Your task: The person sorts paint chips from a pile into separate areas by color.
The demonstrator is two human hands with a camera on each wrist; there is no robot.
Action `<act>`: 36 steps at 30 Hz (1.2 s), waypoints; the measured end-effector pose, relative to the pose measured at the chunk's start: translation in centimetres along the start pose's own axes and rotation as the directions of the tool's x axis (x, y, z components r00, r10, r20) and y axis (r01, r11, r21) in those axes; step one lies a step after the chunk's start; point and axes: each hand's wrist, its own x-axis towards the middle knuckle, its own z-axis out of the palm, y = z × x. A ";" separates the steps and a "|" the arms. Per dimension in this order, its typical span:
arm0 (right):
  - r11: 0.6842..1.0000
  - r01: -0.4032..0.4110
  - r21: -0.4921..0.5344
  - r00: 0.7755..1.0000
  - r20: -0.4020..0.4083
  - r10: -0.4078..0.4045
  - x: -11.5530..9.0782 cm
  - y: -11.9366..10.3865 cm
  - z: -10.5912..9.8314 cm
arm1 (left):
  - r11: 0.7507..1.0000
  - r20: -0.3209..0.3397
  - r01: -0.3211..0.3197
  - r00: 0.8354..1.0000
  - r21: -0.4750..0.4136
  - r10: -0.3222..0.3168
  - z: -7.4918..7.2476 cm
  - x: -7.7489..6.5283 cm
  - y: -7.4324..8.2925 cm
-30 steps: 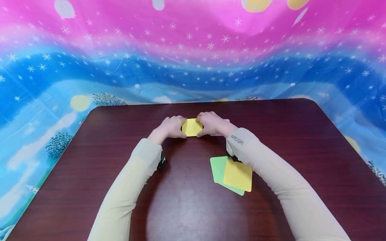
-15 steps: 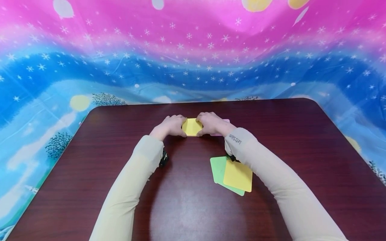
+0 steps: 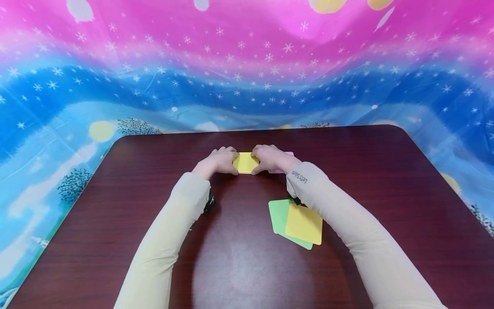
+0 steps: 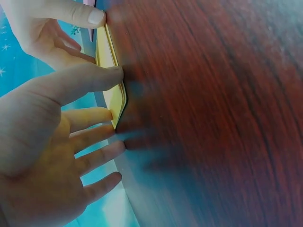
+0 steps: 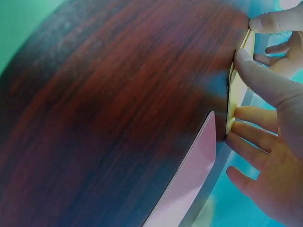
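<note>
Near the table's far edge, a small stack of yellow square cards (image 3: 245,163) lies flat between the two hands. My left hand (image 3: 221,160) grips its left side, thumb at the near edge and forefinger at the far one. On the right side, my right hand (image 3: 270,158) holds the stack in the same way, thumb towards me. Both wrist views show the stack's layered edge (image 4: 113,52) close on the tabletop, and the other fingers spread. A pink card (image 5: 189,175) lies just right of the stack, partly hidden by the right hand in the head view.
Closer to me, a loose yellow card (image 3: 305,223) overlaps a green card (image 3: 278,216) beneath my right forearm. The dark red-brown wooden table (image 3: 154,266) has rounded far corners. Behind it hangs a patterned pink and blue cloth (image 3: 247,86).
Both hands keep their hold on the yellow cards in nearly the same place. The left forearm has shifted slightly to the right and away from me. The loose cards have not moved.
</note>
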 end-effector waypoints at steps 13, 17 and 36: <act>0.999 -0.020 0.045 1.000 -0.013 0.020 -0.8 0.3 -0.3 | 0.992 -0.057 0.034 0.998 -0.125 -0.041 0.8 -0.9 -0.3; 0.997 -0.033 0.067 0.999 -0.029 0.035 -1.5 0.6 -0.8 | 0.993 -0.104 0.018 0.994 -0.118 -0.030 1.0 -1.2 -0.3; 0.992 0.029 0.122 0.996 -0.085 -0.019 -6.2 1.8 -1.0 | 0.995 -0.226 -0.098 0.969 0.009 0.098 1.2 -2.9 2.8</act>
